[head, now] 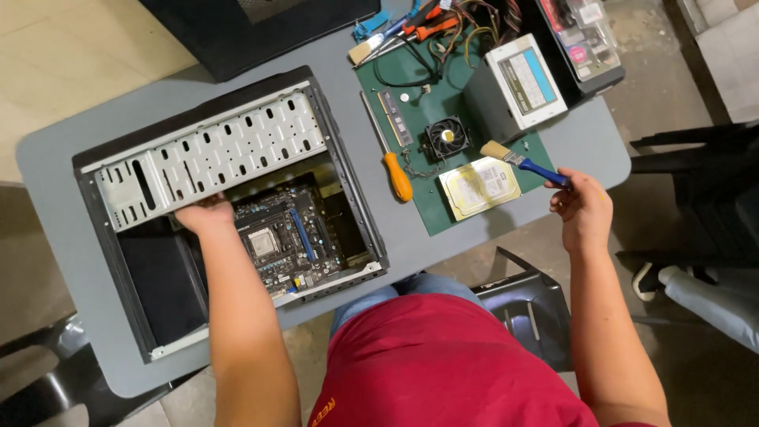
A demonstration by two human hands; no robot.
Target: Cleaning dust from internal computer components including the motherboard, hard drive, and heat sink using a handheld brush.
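My left hand (204, 213) reaches into an open black computer case (118, 261) lying on its side, fingers tucked under the perforated metal drive cage (213, 150), beside the motherboard (288, 237). Whether it grips anything is hidden. My right hand (583, 207) is off the table's right edge, shut on the blue handle of a small paintbrush (518, 160). The bristles hover over a hard drive (479, 187) lying on a green mat (443, 103).
On the green mat lie an orange-handled screwdriver (395, 170), a memory stick (394, 119), a cooler fan (447, 136) and a grey power supply (518, 87) with cables. More tools (403, 30) sit at the far edge. A black chair (526, 304) stands under me.
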